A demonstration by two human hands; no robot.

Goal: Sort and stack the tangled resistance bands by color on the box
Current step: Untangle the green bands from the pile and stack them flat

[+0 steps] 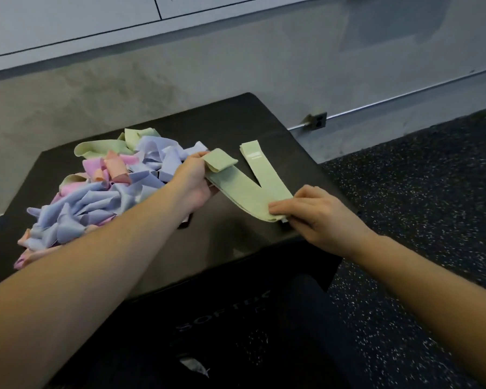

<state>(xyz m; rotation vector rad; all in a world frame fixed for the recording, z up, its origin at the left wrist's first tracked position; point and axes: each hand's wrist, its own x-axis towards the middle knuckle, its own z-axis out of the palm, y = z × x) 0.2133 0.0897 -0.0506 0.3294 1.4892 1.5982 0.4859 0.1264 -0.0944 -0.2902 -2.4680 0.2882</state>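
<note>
The person leans over a black soft plyo box (236, 122), both bare forearms reaching across its top. The left hand (192, 182) grips one end of a pale green resistance band (236, 189), thumb and fingers curled round a folded loop of it. The right hand (317, 211) pinches the band's other end, fingertips pressing it onto the box near the front edge. Between the two hands the band lies flat, its long axis slanting from the left hand, farther back, down toward the right hand, nearer the person. Just beyond the right hand, a flat stack of green bands (267, 171) points away toward the wall, forming a V with the held one. Behind the left forearm sits the tangled pile of lilac, pink and green bands (118, 178).
</note>
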